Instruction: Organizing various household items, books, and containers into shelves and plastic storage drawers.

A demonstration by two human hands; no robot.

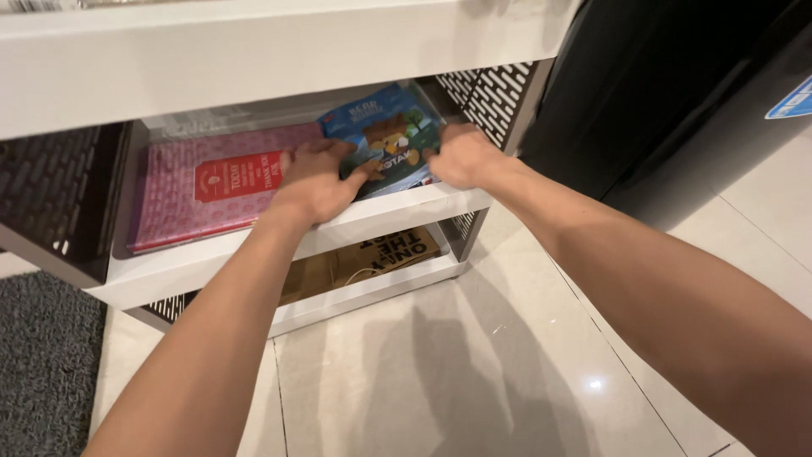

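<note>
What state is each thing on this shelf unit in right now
Blue packet: tilted, gripped by both hands.
Left hand: closed on packet's left edge.
Right hand: closed on packet's right edge.
Pink box: lying flat, middle shelf.
Brown paper bag: lying flat, bottom shelf.

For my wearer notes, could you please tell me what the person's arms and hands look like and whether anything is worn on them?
Both arms are bare from the frame's lower edge up to the hands, with no sleeves in view. The left hand and the right hand wear no gloves, and no watch, bracelet or ring shows on the wrists or fingers that are visible.
</note>
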